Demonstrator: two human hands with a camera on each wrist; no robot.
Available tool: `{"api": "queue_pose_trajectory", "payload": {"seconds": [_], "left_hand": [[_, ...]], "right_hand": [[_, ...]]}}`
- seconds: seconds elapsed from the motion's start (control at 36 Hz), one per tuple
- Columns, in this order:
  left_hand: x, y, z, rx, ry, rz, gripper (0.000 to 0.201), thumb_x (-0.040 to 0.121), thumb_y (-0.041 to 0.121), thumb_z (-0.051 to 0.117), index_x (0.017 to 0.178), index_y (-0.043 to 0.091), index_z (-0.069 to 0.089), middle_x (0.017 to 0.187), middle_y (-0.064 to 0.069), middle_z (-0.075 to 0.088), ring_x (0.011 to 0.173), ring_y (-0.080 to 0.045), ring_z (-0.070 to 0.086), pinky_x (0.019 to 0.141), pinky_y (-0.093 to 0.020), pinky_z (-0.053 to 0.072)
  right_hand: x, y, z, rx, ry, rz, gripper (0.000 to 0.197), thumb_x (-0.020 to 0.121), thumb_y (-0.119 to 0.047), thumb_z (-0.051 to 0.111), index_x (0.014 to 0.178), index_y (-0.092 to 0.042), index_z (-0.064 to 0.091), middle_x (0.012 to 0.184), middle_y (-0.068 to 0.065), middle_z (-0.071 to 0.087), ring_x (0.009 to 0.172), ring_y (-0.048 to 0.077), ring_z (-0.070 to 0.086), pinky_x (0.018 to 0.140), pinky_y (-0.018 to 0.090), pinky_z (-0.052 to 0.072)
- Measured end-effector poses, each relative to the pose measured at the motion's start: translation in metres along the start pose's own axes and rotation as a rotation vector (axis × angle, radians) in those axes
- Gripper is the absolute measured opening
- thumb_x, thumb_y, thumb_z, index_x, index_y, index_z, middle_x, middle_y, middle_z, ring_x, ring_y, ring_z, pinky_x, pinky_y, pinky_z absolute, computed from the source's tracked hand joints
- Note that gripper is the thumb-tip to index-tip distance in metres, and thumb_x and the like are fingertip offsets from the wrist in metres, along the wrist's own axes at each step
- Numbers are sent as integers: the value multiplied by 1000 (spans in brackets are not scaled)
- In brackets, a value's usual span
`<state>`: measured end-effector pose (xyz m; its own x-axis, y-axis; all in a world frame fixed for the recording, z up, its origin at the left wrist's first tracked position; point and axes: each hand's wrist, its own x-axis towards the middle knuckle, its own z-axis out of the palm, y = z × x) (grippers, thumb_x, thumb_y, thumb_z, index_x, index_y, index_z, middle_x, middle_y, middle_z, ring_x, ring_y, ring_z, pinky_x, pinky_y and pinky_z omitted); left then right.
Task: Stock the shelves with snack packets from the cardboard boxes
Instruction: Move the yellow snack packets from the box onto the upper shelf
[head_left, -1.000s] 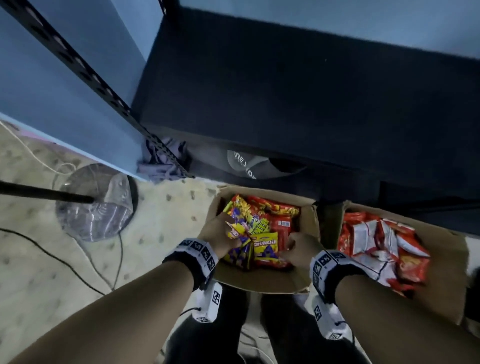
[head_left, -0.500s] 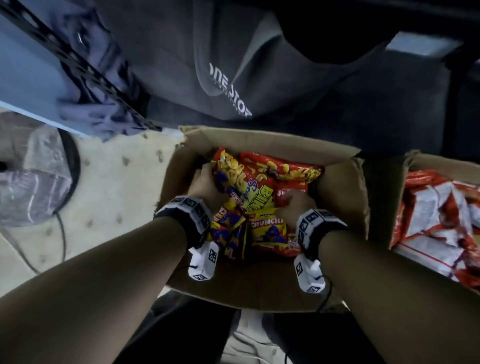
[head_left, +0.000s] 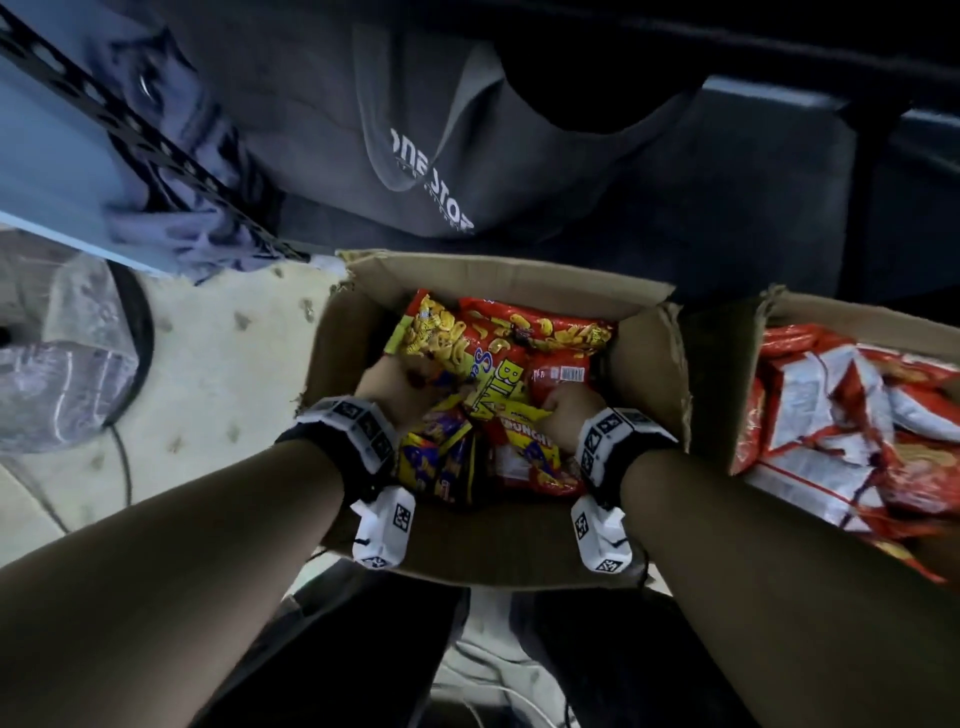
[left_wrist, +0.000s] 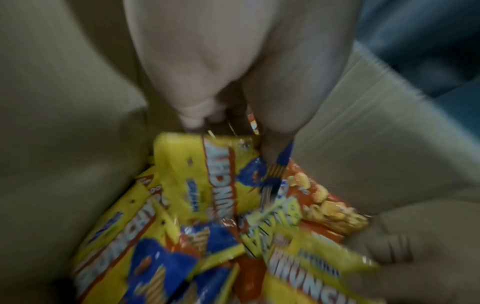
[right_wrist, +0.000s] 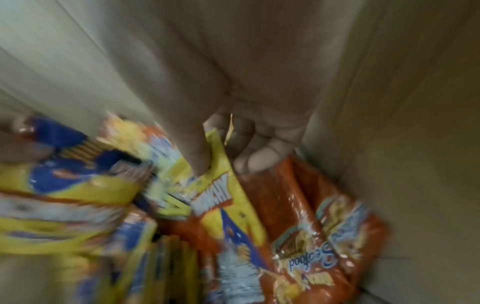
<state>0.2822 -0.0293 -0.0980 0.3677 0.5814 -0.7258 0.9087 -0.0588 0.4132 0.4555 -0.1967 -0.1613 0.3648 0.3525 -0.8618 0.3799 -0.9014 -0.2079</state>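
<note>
A: What does the head view give you that the wrist views don't?

B: The whole layout. Both hands are down in the open cardboard box (head_left: 498, 540) at the centre, and a second box (head_left: 722, 374) of red-and-white packets (head_left: 841, 415) sits at 3 o'clock of it. A grey bag (head_left: 415, 130) with white lettering lies at 12 o'clock, under the dark shelf.

A: And the wrist views?

B: The grips. In the left wrist view, the left hand (left_wrist: 228, 86) pinches the top edge of a yellow packet (left_wrist: 197, 174) between thumb and fingers (left_wrist: 192, 115). In the right wrist view, the right hand (right_wrist: 241, 127) pinches the corner of another yellow packet (right_wrist: 228, 201), thumb in front, fingers curled behind.

A: How do the packets look?

B: Glossy and crumpled, jumbled together in the box: yellow with blue and red print. The orange-red packets (right_wrist: 319, 226) lie at 5 o'clock of the right hand. Both wrist views are blurred.
</note>
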Motion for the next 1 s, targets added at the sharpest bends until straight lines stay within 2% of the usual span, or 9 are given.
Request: {"api": "queue_pose_trajectory", "payload": {"seconds": [0.14, 0.25, 0.44, 0.56, 0.61, 0.67, 0.81, 0.92, 1.0], "left_hand": [[-67, 30, -27, -23, -11, 41, 18, 94, 33, 69, 78, 25, 70, 71, 6, 66, 63, -11, 59, 50, -20, 38], [-115, 61, -62, 23, -17, 58, 14, 93, 26, 65, 80, 27, 71, 75, 4, 68, 70, -17, 64, 57, -26, 47], [-197, 124, -143, 112, 53, 103, 12, 89, 29, 67, 78, 28, 62, 85, 3, 61, 78, -19, 58, 66, -25, 39], [-242, 159, -193, 74, 127, 134, 18, 85, 28, 69, 77, 15, 60, 77, -5, 66, 78, -27, 62, 66, -33, 46], [-264, 173, -215, 52, 159, 156, 26, 84, 29, 70, 71, 17, 52, 70, -3, 61, 74, -27, 58, 62, -32, 39], [-283, 188, -236, 30, 177, 193, 27, 82, 33, 69, 71, 18, 50, 69, -1, 60, 72, -25, 58, 59, -31, 38], [-327, 223, -285, -1, 202, 336, 28, 74, 36, 63, 66, 18, 45, 61, -1, 54, 67, -26, 56, 63, -36, 42], [-357, 247, -323, 18, 195, 442, 24, 79, 31, 67, 78, 13, 52, 69, -8, 63, 68, -26, 63, 67, -43, 54], [-386, 267, -349, -40, 192, 541, 22, 74, 39, 65, 77, 20, 53, 66, -1, 63, 63, -18, 60, 69, -46, 55]], "right_hand": [[-85, -23, -43, 106, 18, -11, 29, 90, -42, 72, 101, -15, 74, 96, 7, 72, 86, 24, 69, 72, 31, 55], [-139, -35, -75, 142, 45, -43, 41, 89, -36, 74, 125, -17, 69, 118, 7, 71, 101, 25, 69, 79, 31, 55], [-253, -63, -155, 84, 90, -117, 37, 97, -28, 68, 127, -7, 63, 105, 5, 62, 87, 20, 60, 65, 26, 44], [-313, -85, -200, 17, 143, -201, 30, 96, -32, 67, 120, -14, 68, 118, 7, 65, 107, 24, 63, 76, 26, 47], [-344, -96, -223, 19, 161, -238, 11, 92, -31, 70, 87, -22, 65, 92, 1, 65, 90, 22, 64, 63, 25, 40], [-370, -106, -247, 29, 211, -284, 26, 88, -26, 72, 68, -21, 58, 72, -1, 60, 78, 24, 62, 61, 30, 40], [-443, -132, -307, 9, 317, -398, 16, 89, -18, 69, 73, -17, 65, 80, 9, 68, 80, 29, 67, 68, 38, 52], [-497, -148, -351, -8, 376, -500, 24, 90, -23, 71, 69, -28, 62, 82, 0, 69, 80, 22, 66, 73, 35, 51], [-535, -160, -381, -32, 387, -556, 10, 89, -25, 74, 80, -25, 72, 87, -5, 71, 82, 14, 65, 70, 28, 49]]}}
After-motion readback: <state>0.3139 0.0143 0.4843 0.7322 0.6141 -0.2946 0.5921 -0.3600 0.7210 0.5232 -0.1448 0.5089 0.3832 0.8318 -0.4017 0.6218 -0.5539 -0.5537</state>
